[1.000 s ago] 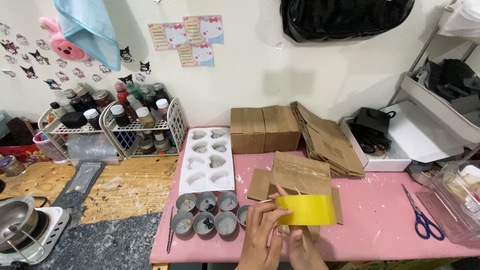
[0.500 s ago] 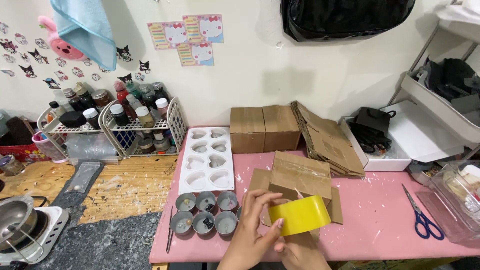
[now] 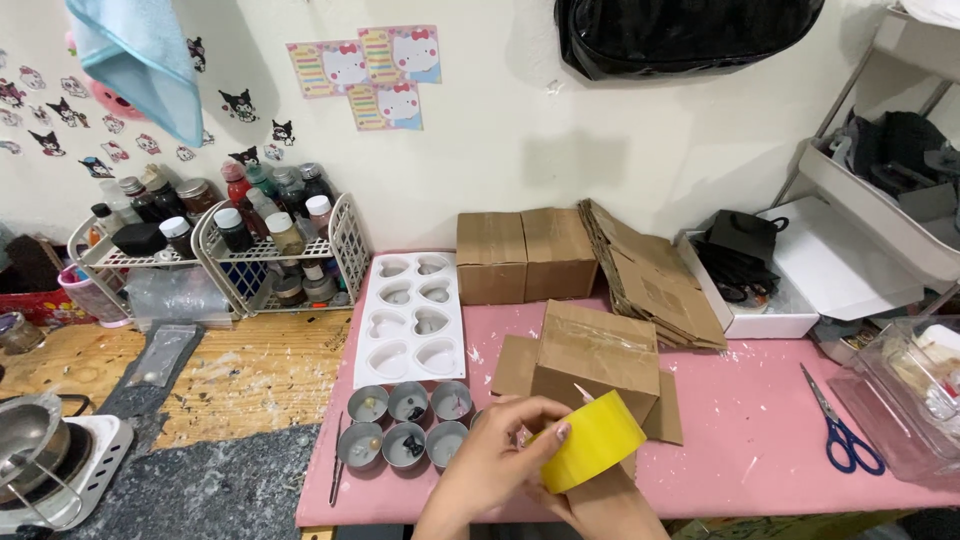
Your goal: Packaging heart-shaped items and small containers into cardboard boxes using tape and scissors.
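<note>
Both my hands meet low in the head view over the front of the pink table (image 3: 760, 420). My right hand (image 3: 610, 505) grips a roll of yellow tape (image 3: 592, 442) from below. My left hand (image 3: 495, 455) pinches at the roll's near edge with thumb and fingertips. Just behind the roll stands a small cardboard box (image 3: 598, 352) with open flaps and clear tape across its top. To the left of my hands sit several small metal cups (image 3: 410, 420) holding tiny trinkets.
A white heart-shaped mould tray (image 3: 410, 315) lies behind the cups. Two brown boxes (image 3: 525, 250) and a stack of flat cardboard (image 3: 655, 275) stand at the back. Blue scissors (image 3: 840, 425) lie right, near a clear bin (image 3: 915, 395). Wire baskets of bottles (image 3: 260, 250) stand left.
The yellow roll has tilted and come lower and closer. My left hand has shifted onto its edge. The view has tipped slightly upward along the wall.
</note>
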